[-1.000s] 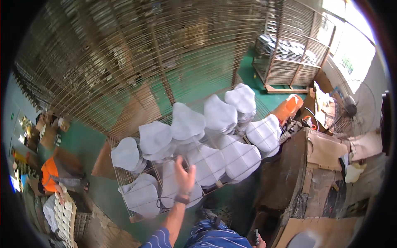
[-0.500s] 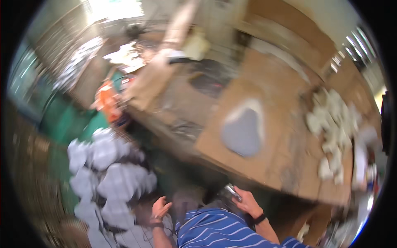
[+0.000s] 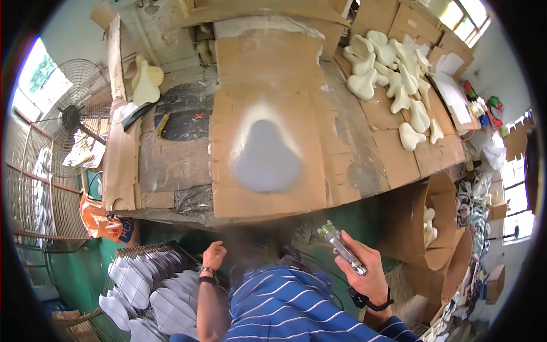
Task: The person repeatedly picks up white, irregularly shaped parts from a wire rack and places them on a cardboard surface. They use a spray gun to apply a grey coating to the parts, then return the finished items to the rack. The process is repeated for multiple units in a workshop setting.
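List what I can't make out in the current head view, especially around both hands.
Head view:
Silver metal tool with a green end: partly covered by the right hand gripping it.
Left hand: palm, turned away behind curled fingers.
Smooth grey pear-shaped pad: underside, facing the brown cardboard.
Cream-coloured pieces in the brown cardboard box: partly hidden by its walls.
Flat grey pads, lower left: lowest cut off by the bottom edge.

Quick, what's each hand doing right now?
Left hand: loosely curled, nothing visible in it; whether fully closed, I can't tell.
Right hand: closed around a silvery tool.
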Demonstrator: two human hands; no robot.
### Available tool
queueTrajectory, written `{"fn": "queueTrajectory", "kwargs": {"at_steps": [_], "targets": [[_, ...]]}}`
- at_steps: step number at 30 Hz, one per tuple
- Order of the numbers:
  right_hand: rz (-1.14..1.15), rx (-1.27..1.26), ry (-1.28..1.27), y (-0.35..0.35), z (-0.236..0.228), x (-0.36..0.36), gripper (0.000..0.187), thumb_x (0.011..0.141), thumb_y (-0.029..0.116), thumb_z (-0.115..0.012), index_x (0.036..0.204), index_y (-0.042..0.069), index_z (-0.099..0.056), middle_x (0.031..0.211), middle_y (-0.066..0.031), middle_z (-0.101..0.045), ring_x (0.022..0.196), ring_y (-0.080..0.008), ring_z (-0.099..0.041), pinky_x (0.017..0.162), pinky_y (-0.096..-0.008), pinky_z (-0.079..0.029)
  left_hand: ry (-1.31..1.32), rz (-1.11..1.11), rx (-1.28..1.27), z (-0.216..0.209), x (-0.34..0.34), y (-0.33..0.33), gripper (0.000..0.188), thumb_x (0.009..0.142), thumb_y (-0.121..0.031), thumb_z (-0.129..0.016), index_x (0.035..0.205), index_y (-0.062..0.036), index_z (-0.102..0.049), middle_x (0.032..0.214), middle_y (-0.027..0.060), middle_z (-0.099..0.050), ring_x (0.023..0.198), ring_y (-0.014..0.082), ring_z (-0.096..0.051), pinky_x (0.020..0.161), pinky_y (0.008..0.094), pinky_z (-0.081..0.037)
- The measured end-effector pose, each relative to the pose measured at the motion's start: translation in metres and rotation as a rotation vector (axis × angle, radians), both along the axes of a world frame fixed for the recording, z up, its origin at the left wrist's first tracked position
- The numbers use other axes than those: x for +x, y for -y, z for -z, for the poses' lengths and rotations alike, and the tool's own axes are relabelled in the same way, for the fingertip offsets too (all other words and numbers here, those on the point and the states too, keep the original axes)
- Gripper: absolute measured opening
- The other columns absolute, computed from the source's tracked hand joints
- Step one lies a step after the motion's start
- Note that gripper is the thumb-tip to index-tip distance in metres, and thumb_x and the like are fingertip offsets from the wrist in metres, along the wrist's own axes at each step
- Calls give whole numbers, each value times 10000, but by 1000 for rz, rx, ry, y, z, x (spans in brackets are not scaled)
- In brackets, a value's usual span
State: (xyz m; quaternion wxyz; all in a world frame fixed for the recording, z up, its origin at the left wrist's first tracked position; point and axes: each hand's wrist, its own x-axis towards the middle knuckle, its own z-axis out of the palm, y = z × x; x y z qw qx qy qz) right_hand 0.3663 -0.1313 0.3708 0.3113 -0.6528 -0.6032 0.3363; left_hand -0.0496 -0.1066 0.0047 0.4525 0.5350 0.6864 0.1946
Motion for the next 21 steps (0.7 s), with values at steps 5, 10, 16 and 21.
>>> {"fn": "queueTrajectory", "kwargs": {"at_steps": [5, 10, 16, 21], "targets": [[1, -61, 50, 16, -23, -16, 580, 835, -1, -760, 1383, -35, -573, 1040, -208, -701, 878, -360, -699, 788, -355, -551, -48, 16, -135, 53, -31, -11, 412, 852, -207, -754, 1226, -47, -687, 952, 103, -778, 913, 221, -748, 841, 341, -575], [12, -53, 73, 8, -16, -26, 554, 822, 5, -765, 1351, -42, -608, 1050, -199, -723, 869, -314, -713, 800, -324, -542, 54, -137, -422, 91, -61, 24, 464, 850, -271, -775, 1232, -20, -695, 948, 97, -772, 792, 224, -744, 672, 361, -593], [128, 99, 55, -5, -19, -34, 550, 801, -11, -769, 1333, -28, -631, 994, -185, -724, 806, -287, -701, 747, -310, -538, 335, -364, -721, 112, -84, 80, 172, 979, -198, -542, 807, -205, -548, 748, 1, -588, 558, 205, -569, 450, 332, -396], [3, -23, 74, 8, -19, -28, 553, 789, -17, -775, 1323, -34, -631, 975, -201, -715, 801, -319, -705, 735, -327, -538, 396, -453, -677, 157, -105, 113, 145, 1003, -170, -543, 1067, -134, -667, 867, 53, -652, 611, 263, -617, 481, 375, -446]]}}
